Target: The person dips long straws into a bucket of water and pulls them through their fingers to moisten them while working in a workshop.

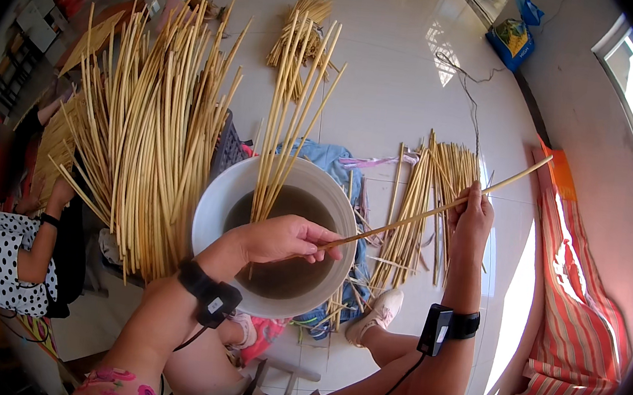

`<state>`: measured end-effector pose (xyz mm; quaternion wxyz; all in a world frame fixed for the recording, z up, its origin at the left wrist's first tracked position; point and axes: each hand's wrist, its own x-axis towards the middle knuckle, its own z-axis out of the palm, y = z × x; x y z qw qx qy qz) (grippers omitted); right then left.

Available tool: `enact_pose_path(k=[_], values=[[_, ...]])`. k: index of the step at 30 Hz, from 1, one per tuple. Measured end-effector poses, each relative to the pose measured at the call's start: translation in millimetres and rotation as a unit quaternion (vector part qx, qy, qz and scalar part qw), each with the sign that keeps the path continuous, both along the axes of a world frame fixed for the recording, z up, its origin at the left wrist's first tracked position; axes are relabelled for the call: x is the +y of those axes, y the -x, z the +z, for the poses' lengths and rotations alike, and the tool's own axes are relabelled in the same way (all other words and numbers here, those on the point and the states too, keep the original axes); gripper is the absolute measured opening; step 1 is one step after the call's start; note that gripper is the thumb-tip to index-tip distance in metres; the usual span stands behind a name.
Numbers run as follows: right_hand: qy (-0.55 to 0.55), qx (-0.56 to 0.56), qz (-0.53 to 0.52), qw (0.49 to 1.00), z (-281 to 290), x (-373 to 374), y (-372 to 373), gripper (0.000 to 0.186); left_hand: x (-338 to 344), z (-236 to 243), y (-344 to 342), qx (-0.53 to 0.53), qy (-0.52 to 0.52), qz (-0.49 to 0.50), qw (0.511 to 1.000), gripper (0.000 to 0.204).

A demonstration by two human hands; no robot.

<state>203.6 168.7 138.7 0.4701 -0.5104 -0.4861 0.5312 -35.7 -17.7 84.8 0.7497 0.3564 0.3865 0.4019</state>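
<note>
A long, thin, straw-coloured stalk (406,222) slants up to the right between my hands. My left hand (289,238), above the bucket, pinches its lower end between thumb and fingers. Farther right, my right hand (473,216) is closed around it nearer the upper end, and the tip sticks out beyond. Under my left hand stands a white bucket (342,200) with murky water (281,280) inside. Several stalks (287,129) lean upright in the bucket, their lower ends in the water.
A big bundle of stalks (162,127) rises left of the bucket. Other stalks (414,223) lie on the floor at right, and a small bundle (304,23) lies farther back. A person (10,250) sits at far left. Striped cloth (563,347) lies by the right wall.
</note>
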Motion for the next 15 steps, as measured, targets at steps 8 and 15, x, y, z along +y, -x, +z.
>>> enact_pose_path(k=[8, 15], values=[[0.0, 0.063, 0.044, 0.997, 2, -7, 6, 0.032, -3, -8, -1, 0.021, 0.016, 0.048, 0.999, 0.029], [0.007, 0.062, 0.114, 0.992, 4, -17, 21, 0.022, 3, 0, -9, 0.081, 0.095, 0.082, 0.989, 0.023]])
